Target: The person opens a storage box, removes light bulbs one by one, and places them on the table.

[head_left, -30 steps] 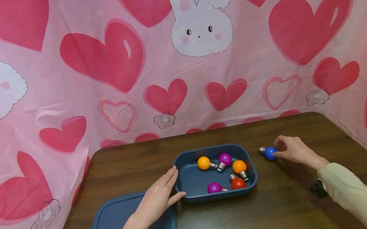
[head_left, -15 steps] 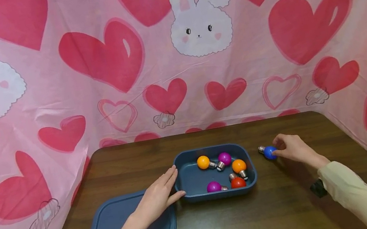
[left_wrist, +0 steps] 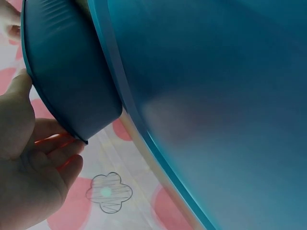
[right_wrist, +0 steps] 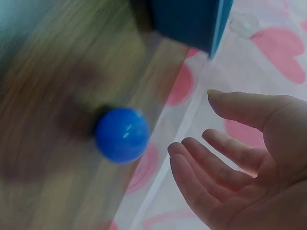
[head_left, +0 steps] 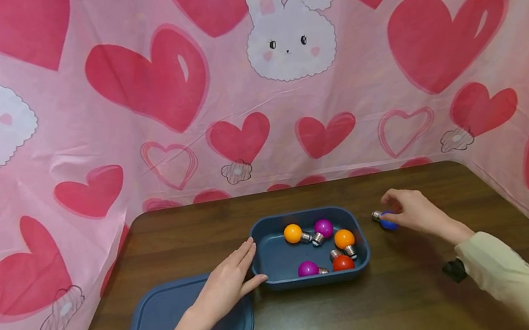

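A blue light bulb lies on the table to the right of the navy box, its metal base pointing left. Above it hovers my right hand, partly covering it in the head view. In the right wrist view a gap shows between the fingers of the right hand and the blue bulb; thumb and fingers are spread with nothing between them. My left hand rests against the left end of the navy box, fingers extended. Inside the box lie two orange, two purple and one red bulb.
A navy lid lies flat on the brown wooden table, left of the box and partly under the left forearm. A pink heart-and-rabbit cloth hangs behind the table and along its sides.
My right hand has come off the blue bulb, rising and shifting slightly left with its fingers parted. The bulb stays on the table. My left hand keeps its place at the box.
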Available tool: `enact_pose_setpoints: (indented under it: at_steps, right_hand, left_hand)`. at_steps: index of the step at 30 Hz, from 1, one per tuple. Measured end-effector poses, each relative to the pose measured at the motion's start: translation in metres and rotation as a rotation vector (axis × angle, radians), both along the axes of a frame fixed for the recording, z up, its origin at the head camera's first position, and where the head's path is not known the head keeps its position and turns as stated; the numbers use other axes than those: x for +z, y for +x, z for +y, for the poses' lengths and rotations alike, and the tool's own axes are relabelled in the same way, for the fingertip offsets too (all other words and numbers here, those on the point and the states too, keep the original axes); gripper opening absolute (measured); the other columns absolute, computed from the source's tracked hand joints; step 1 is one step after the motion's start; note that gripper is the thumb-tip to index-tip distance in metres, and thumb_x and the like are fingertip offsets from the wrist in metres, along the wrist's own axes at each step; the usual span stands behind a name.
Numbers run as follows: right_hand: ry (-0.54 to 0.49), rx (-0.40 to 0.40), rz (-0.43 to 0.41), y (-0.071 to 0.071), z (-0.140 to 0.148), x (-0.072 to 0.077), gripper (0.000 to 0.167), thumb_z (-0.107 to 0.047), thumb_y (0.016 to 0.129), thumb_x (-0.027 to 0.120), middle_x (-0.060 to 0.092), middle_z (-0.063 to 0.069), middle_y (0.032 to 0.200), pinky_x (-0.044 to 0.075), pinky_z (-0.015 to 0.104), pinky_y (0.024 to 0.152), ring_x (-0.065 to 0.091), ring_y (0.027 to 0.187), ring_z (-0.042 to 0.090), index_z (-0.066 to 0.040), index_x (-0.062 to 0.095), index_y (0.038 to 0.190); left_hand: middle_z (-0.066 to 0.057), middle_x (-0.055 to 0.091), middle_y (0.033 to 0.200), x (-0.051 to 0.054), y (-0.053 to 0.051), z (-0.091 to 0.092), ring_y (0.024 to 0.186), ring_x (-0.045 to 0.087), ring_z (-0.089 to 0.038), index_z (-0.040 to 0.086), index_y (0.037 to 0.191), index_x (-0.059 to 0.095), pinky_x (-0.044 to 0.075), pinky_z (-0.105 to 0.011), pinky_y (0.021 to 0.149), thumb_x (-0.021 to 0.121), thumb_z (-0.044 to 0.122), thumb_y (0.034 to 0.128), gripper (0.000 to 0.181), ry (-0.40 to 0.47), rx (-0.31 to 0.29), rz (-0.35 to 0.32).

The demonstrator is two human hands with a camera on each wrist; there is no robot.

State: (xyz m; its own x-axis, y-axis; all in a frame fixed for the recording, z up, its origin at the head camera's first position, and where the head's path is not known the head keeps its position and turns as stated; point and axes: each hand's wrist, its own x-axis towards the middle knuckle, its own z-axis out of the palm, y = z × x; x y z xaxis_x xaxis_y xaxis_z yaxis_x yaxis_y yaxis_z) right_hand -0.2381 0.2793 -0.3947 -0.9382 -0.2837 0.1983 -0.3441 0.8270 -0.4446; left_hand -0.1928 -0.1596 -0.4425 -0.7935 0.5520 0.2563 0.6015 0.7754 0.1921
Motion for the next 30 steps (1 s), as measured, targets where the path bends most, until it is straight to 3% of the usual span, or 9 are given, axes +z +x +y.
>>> enact_pose_setpoints:
  at_steps: [7,13,30]
  right_hand:
    - [-0.012,0.084,0.046,0.006,-0.023,0.011,0.031,-0.016,0.083,0.080,0.072,0.019,0.098,0.061,0.046,0.076,0.070,0.083,0.029,0.002,0.065,0.103]
    - [-0.034,0.144,0.019,0.006,-0.042,0.018,0.032,-0.016,0.083,0.079,0.071,0.017,0.100,0.062,0.043,0.075,0.070,0.083,0.025,0.001,0.065,0.105]
    - [0.067,0.242,-0.092,-0.017,-0.094,0.013,0.035,-0.015,0.085,0.077,0.071,0.023,0.102,0.062,0.038,0.077,0.069,0.080,0.025,0.008,0.065,0.109]
  left_hand:
    - [-0.013,0.043,0.157,-0.001,0.001,0.000,0.138,0.051,-0.030,0.003,0.148,0.044,0.050,-0.044,0.106,0.061,0.052,0.0930,0.076,0.005,0.001,-0.004]
    - [-0.013,0.043,0.156,-0.001,0.001,-0.001,0.138,0.052,-0.029,0.003,0.148,0.044,0.050,-0.044,0.106,0.060,0.052,0.0931,0.076,0.007,-0.001,0.006]
    - [-0.013,0.043,0.157,-0.002,0.001,0.000,0.137,0.052,-0.029,0.003,0.148,0.045,0.050,-0.044,0.106,0.061,0.051,0.0931,0.075,0.011,-0.001,0.003]
